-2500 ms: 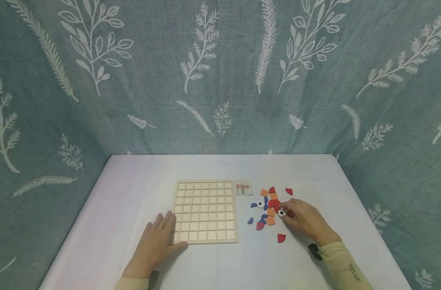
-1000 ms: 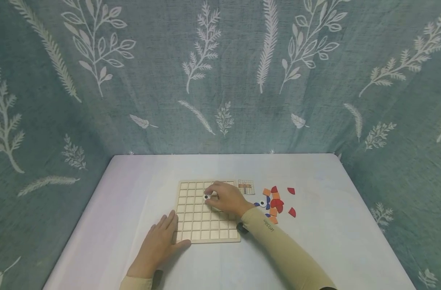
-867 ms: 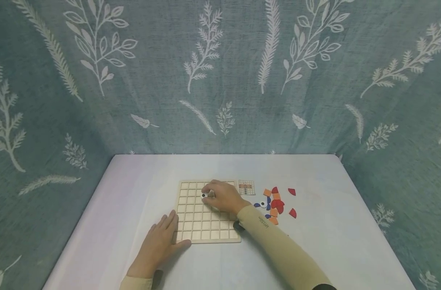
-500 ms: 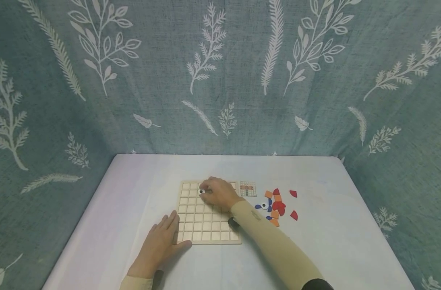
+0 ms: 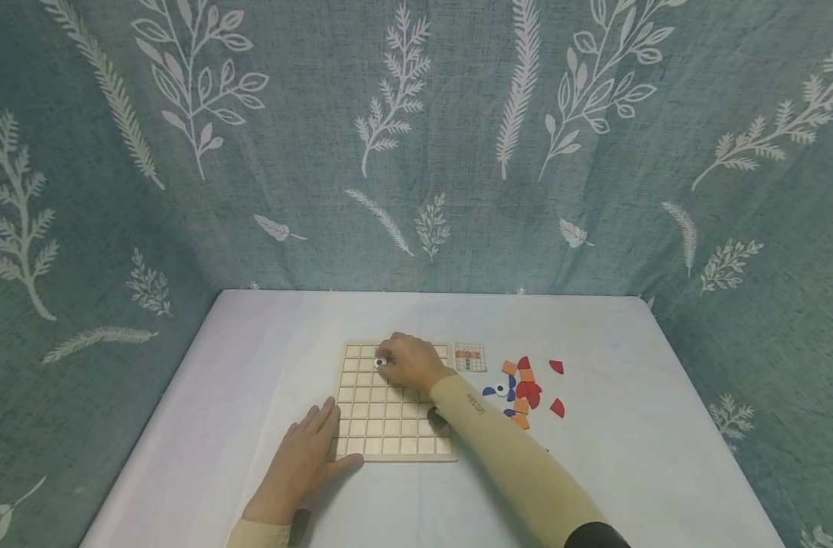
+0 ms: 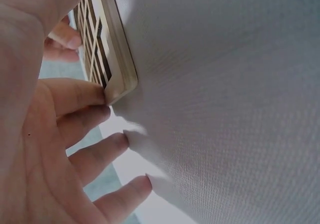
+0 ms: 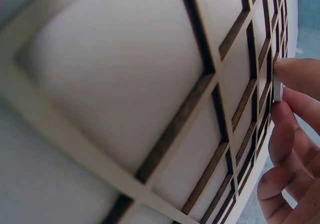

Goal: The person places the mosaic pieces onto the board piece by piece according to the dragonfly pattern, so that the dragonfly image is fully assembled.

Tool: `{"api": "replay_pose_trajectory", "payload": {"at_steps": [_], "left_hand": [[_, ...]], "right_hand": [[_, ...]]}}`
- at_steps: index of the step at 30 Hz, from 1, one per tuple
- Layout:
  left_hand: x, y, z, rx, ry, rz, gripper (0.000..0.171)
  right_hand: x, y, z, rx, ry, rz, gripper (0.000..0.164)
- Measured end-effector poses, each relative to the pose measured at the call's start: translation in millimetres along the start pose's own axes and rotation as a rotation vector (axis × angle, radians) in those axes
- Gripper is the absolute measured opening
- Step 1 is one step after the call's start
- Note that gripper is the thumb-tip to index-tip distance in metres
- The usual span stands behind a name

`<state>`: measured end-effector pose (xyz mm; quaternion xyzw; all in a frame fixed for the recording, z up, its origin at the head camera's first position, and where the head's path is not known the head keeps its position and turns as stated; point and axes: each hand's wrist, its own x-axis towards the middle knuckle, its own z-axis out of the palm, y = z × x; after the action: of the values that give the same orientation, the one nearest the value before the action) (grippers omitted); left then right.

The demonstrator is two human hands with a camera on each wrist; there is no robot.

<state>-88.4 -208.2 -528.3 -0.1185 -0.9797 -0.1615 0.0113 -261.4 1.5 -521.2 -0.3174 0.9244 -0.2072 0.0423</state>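
Note:
A wooden grid board point(image 5: 405, 458) with square cells lies on the table. Over its back rows my right hand point(image 5: 414, 362) pinches a white round eye tile point(image 5: 379, 363) with a black dot, between thumb and fingers. The right wrist view shows this white tile point(image 7: 278, 89) edge-on, right at the grid's surface. My left hand point(image 5: 300, 460) rests at the board's front left corner, fingers spread along the left side and thumb by the front edge. In the left wrist view its fingers point(image 6: 82, 96) are extended, one touching the board's corner.
A small pattern card point(image 5: 470, 358) lies beside the board's back right corner. Right of it are scattered orange squares point(image 5: 521, 406), red quarter-circles point(image 5: 557, 408), blue rounded pieces point(image 5: 488, 391) and a second eye tile point(image 5: 501, 390). My right sleeve point(image 5: 505, 449) crosses the front of the table.
My right hand picked the eye tile from the scattered pieces, carried it left over the board, then moved it slightly back to the rear rows. My left hand has stayed at the board's corner.

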Motion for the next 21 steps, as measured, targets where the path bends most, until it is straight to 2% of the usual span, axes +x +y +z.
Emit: {"api": "replay_pose_trajectory", "payload": {"at_steps": [6, 16, 21], "left_hand": [[-0.9, 1.8, -1.2, 0.002, 0.012, 0.009, 0.092], [0.1, 3.3, -4.1, 0.011, 0.005, 0.005, 0.091], [-1.2, 3.4, -3.5, 0.003, 0.001, 0.004, 0.091]], "right_hand": [[-0.6, -0.5, 0.2, -0.01, 0.009, -0.012, 0.027], [-1.7, -2.7, 0.1, 0.012, -0.01, 0.022, 0.029], [-8.7, -3.4, 1.9, 0.05, 0.016, 0.003, 0.032]]}}
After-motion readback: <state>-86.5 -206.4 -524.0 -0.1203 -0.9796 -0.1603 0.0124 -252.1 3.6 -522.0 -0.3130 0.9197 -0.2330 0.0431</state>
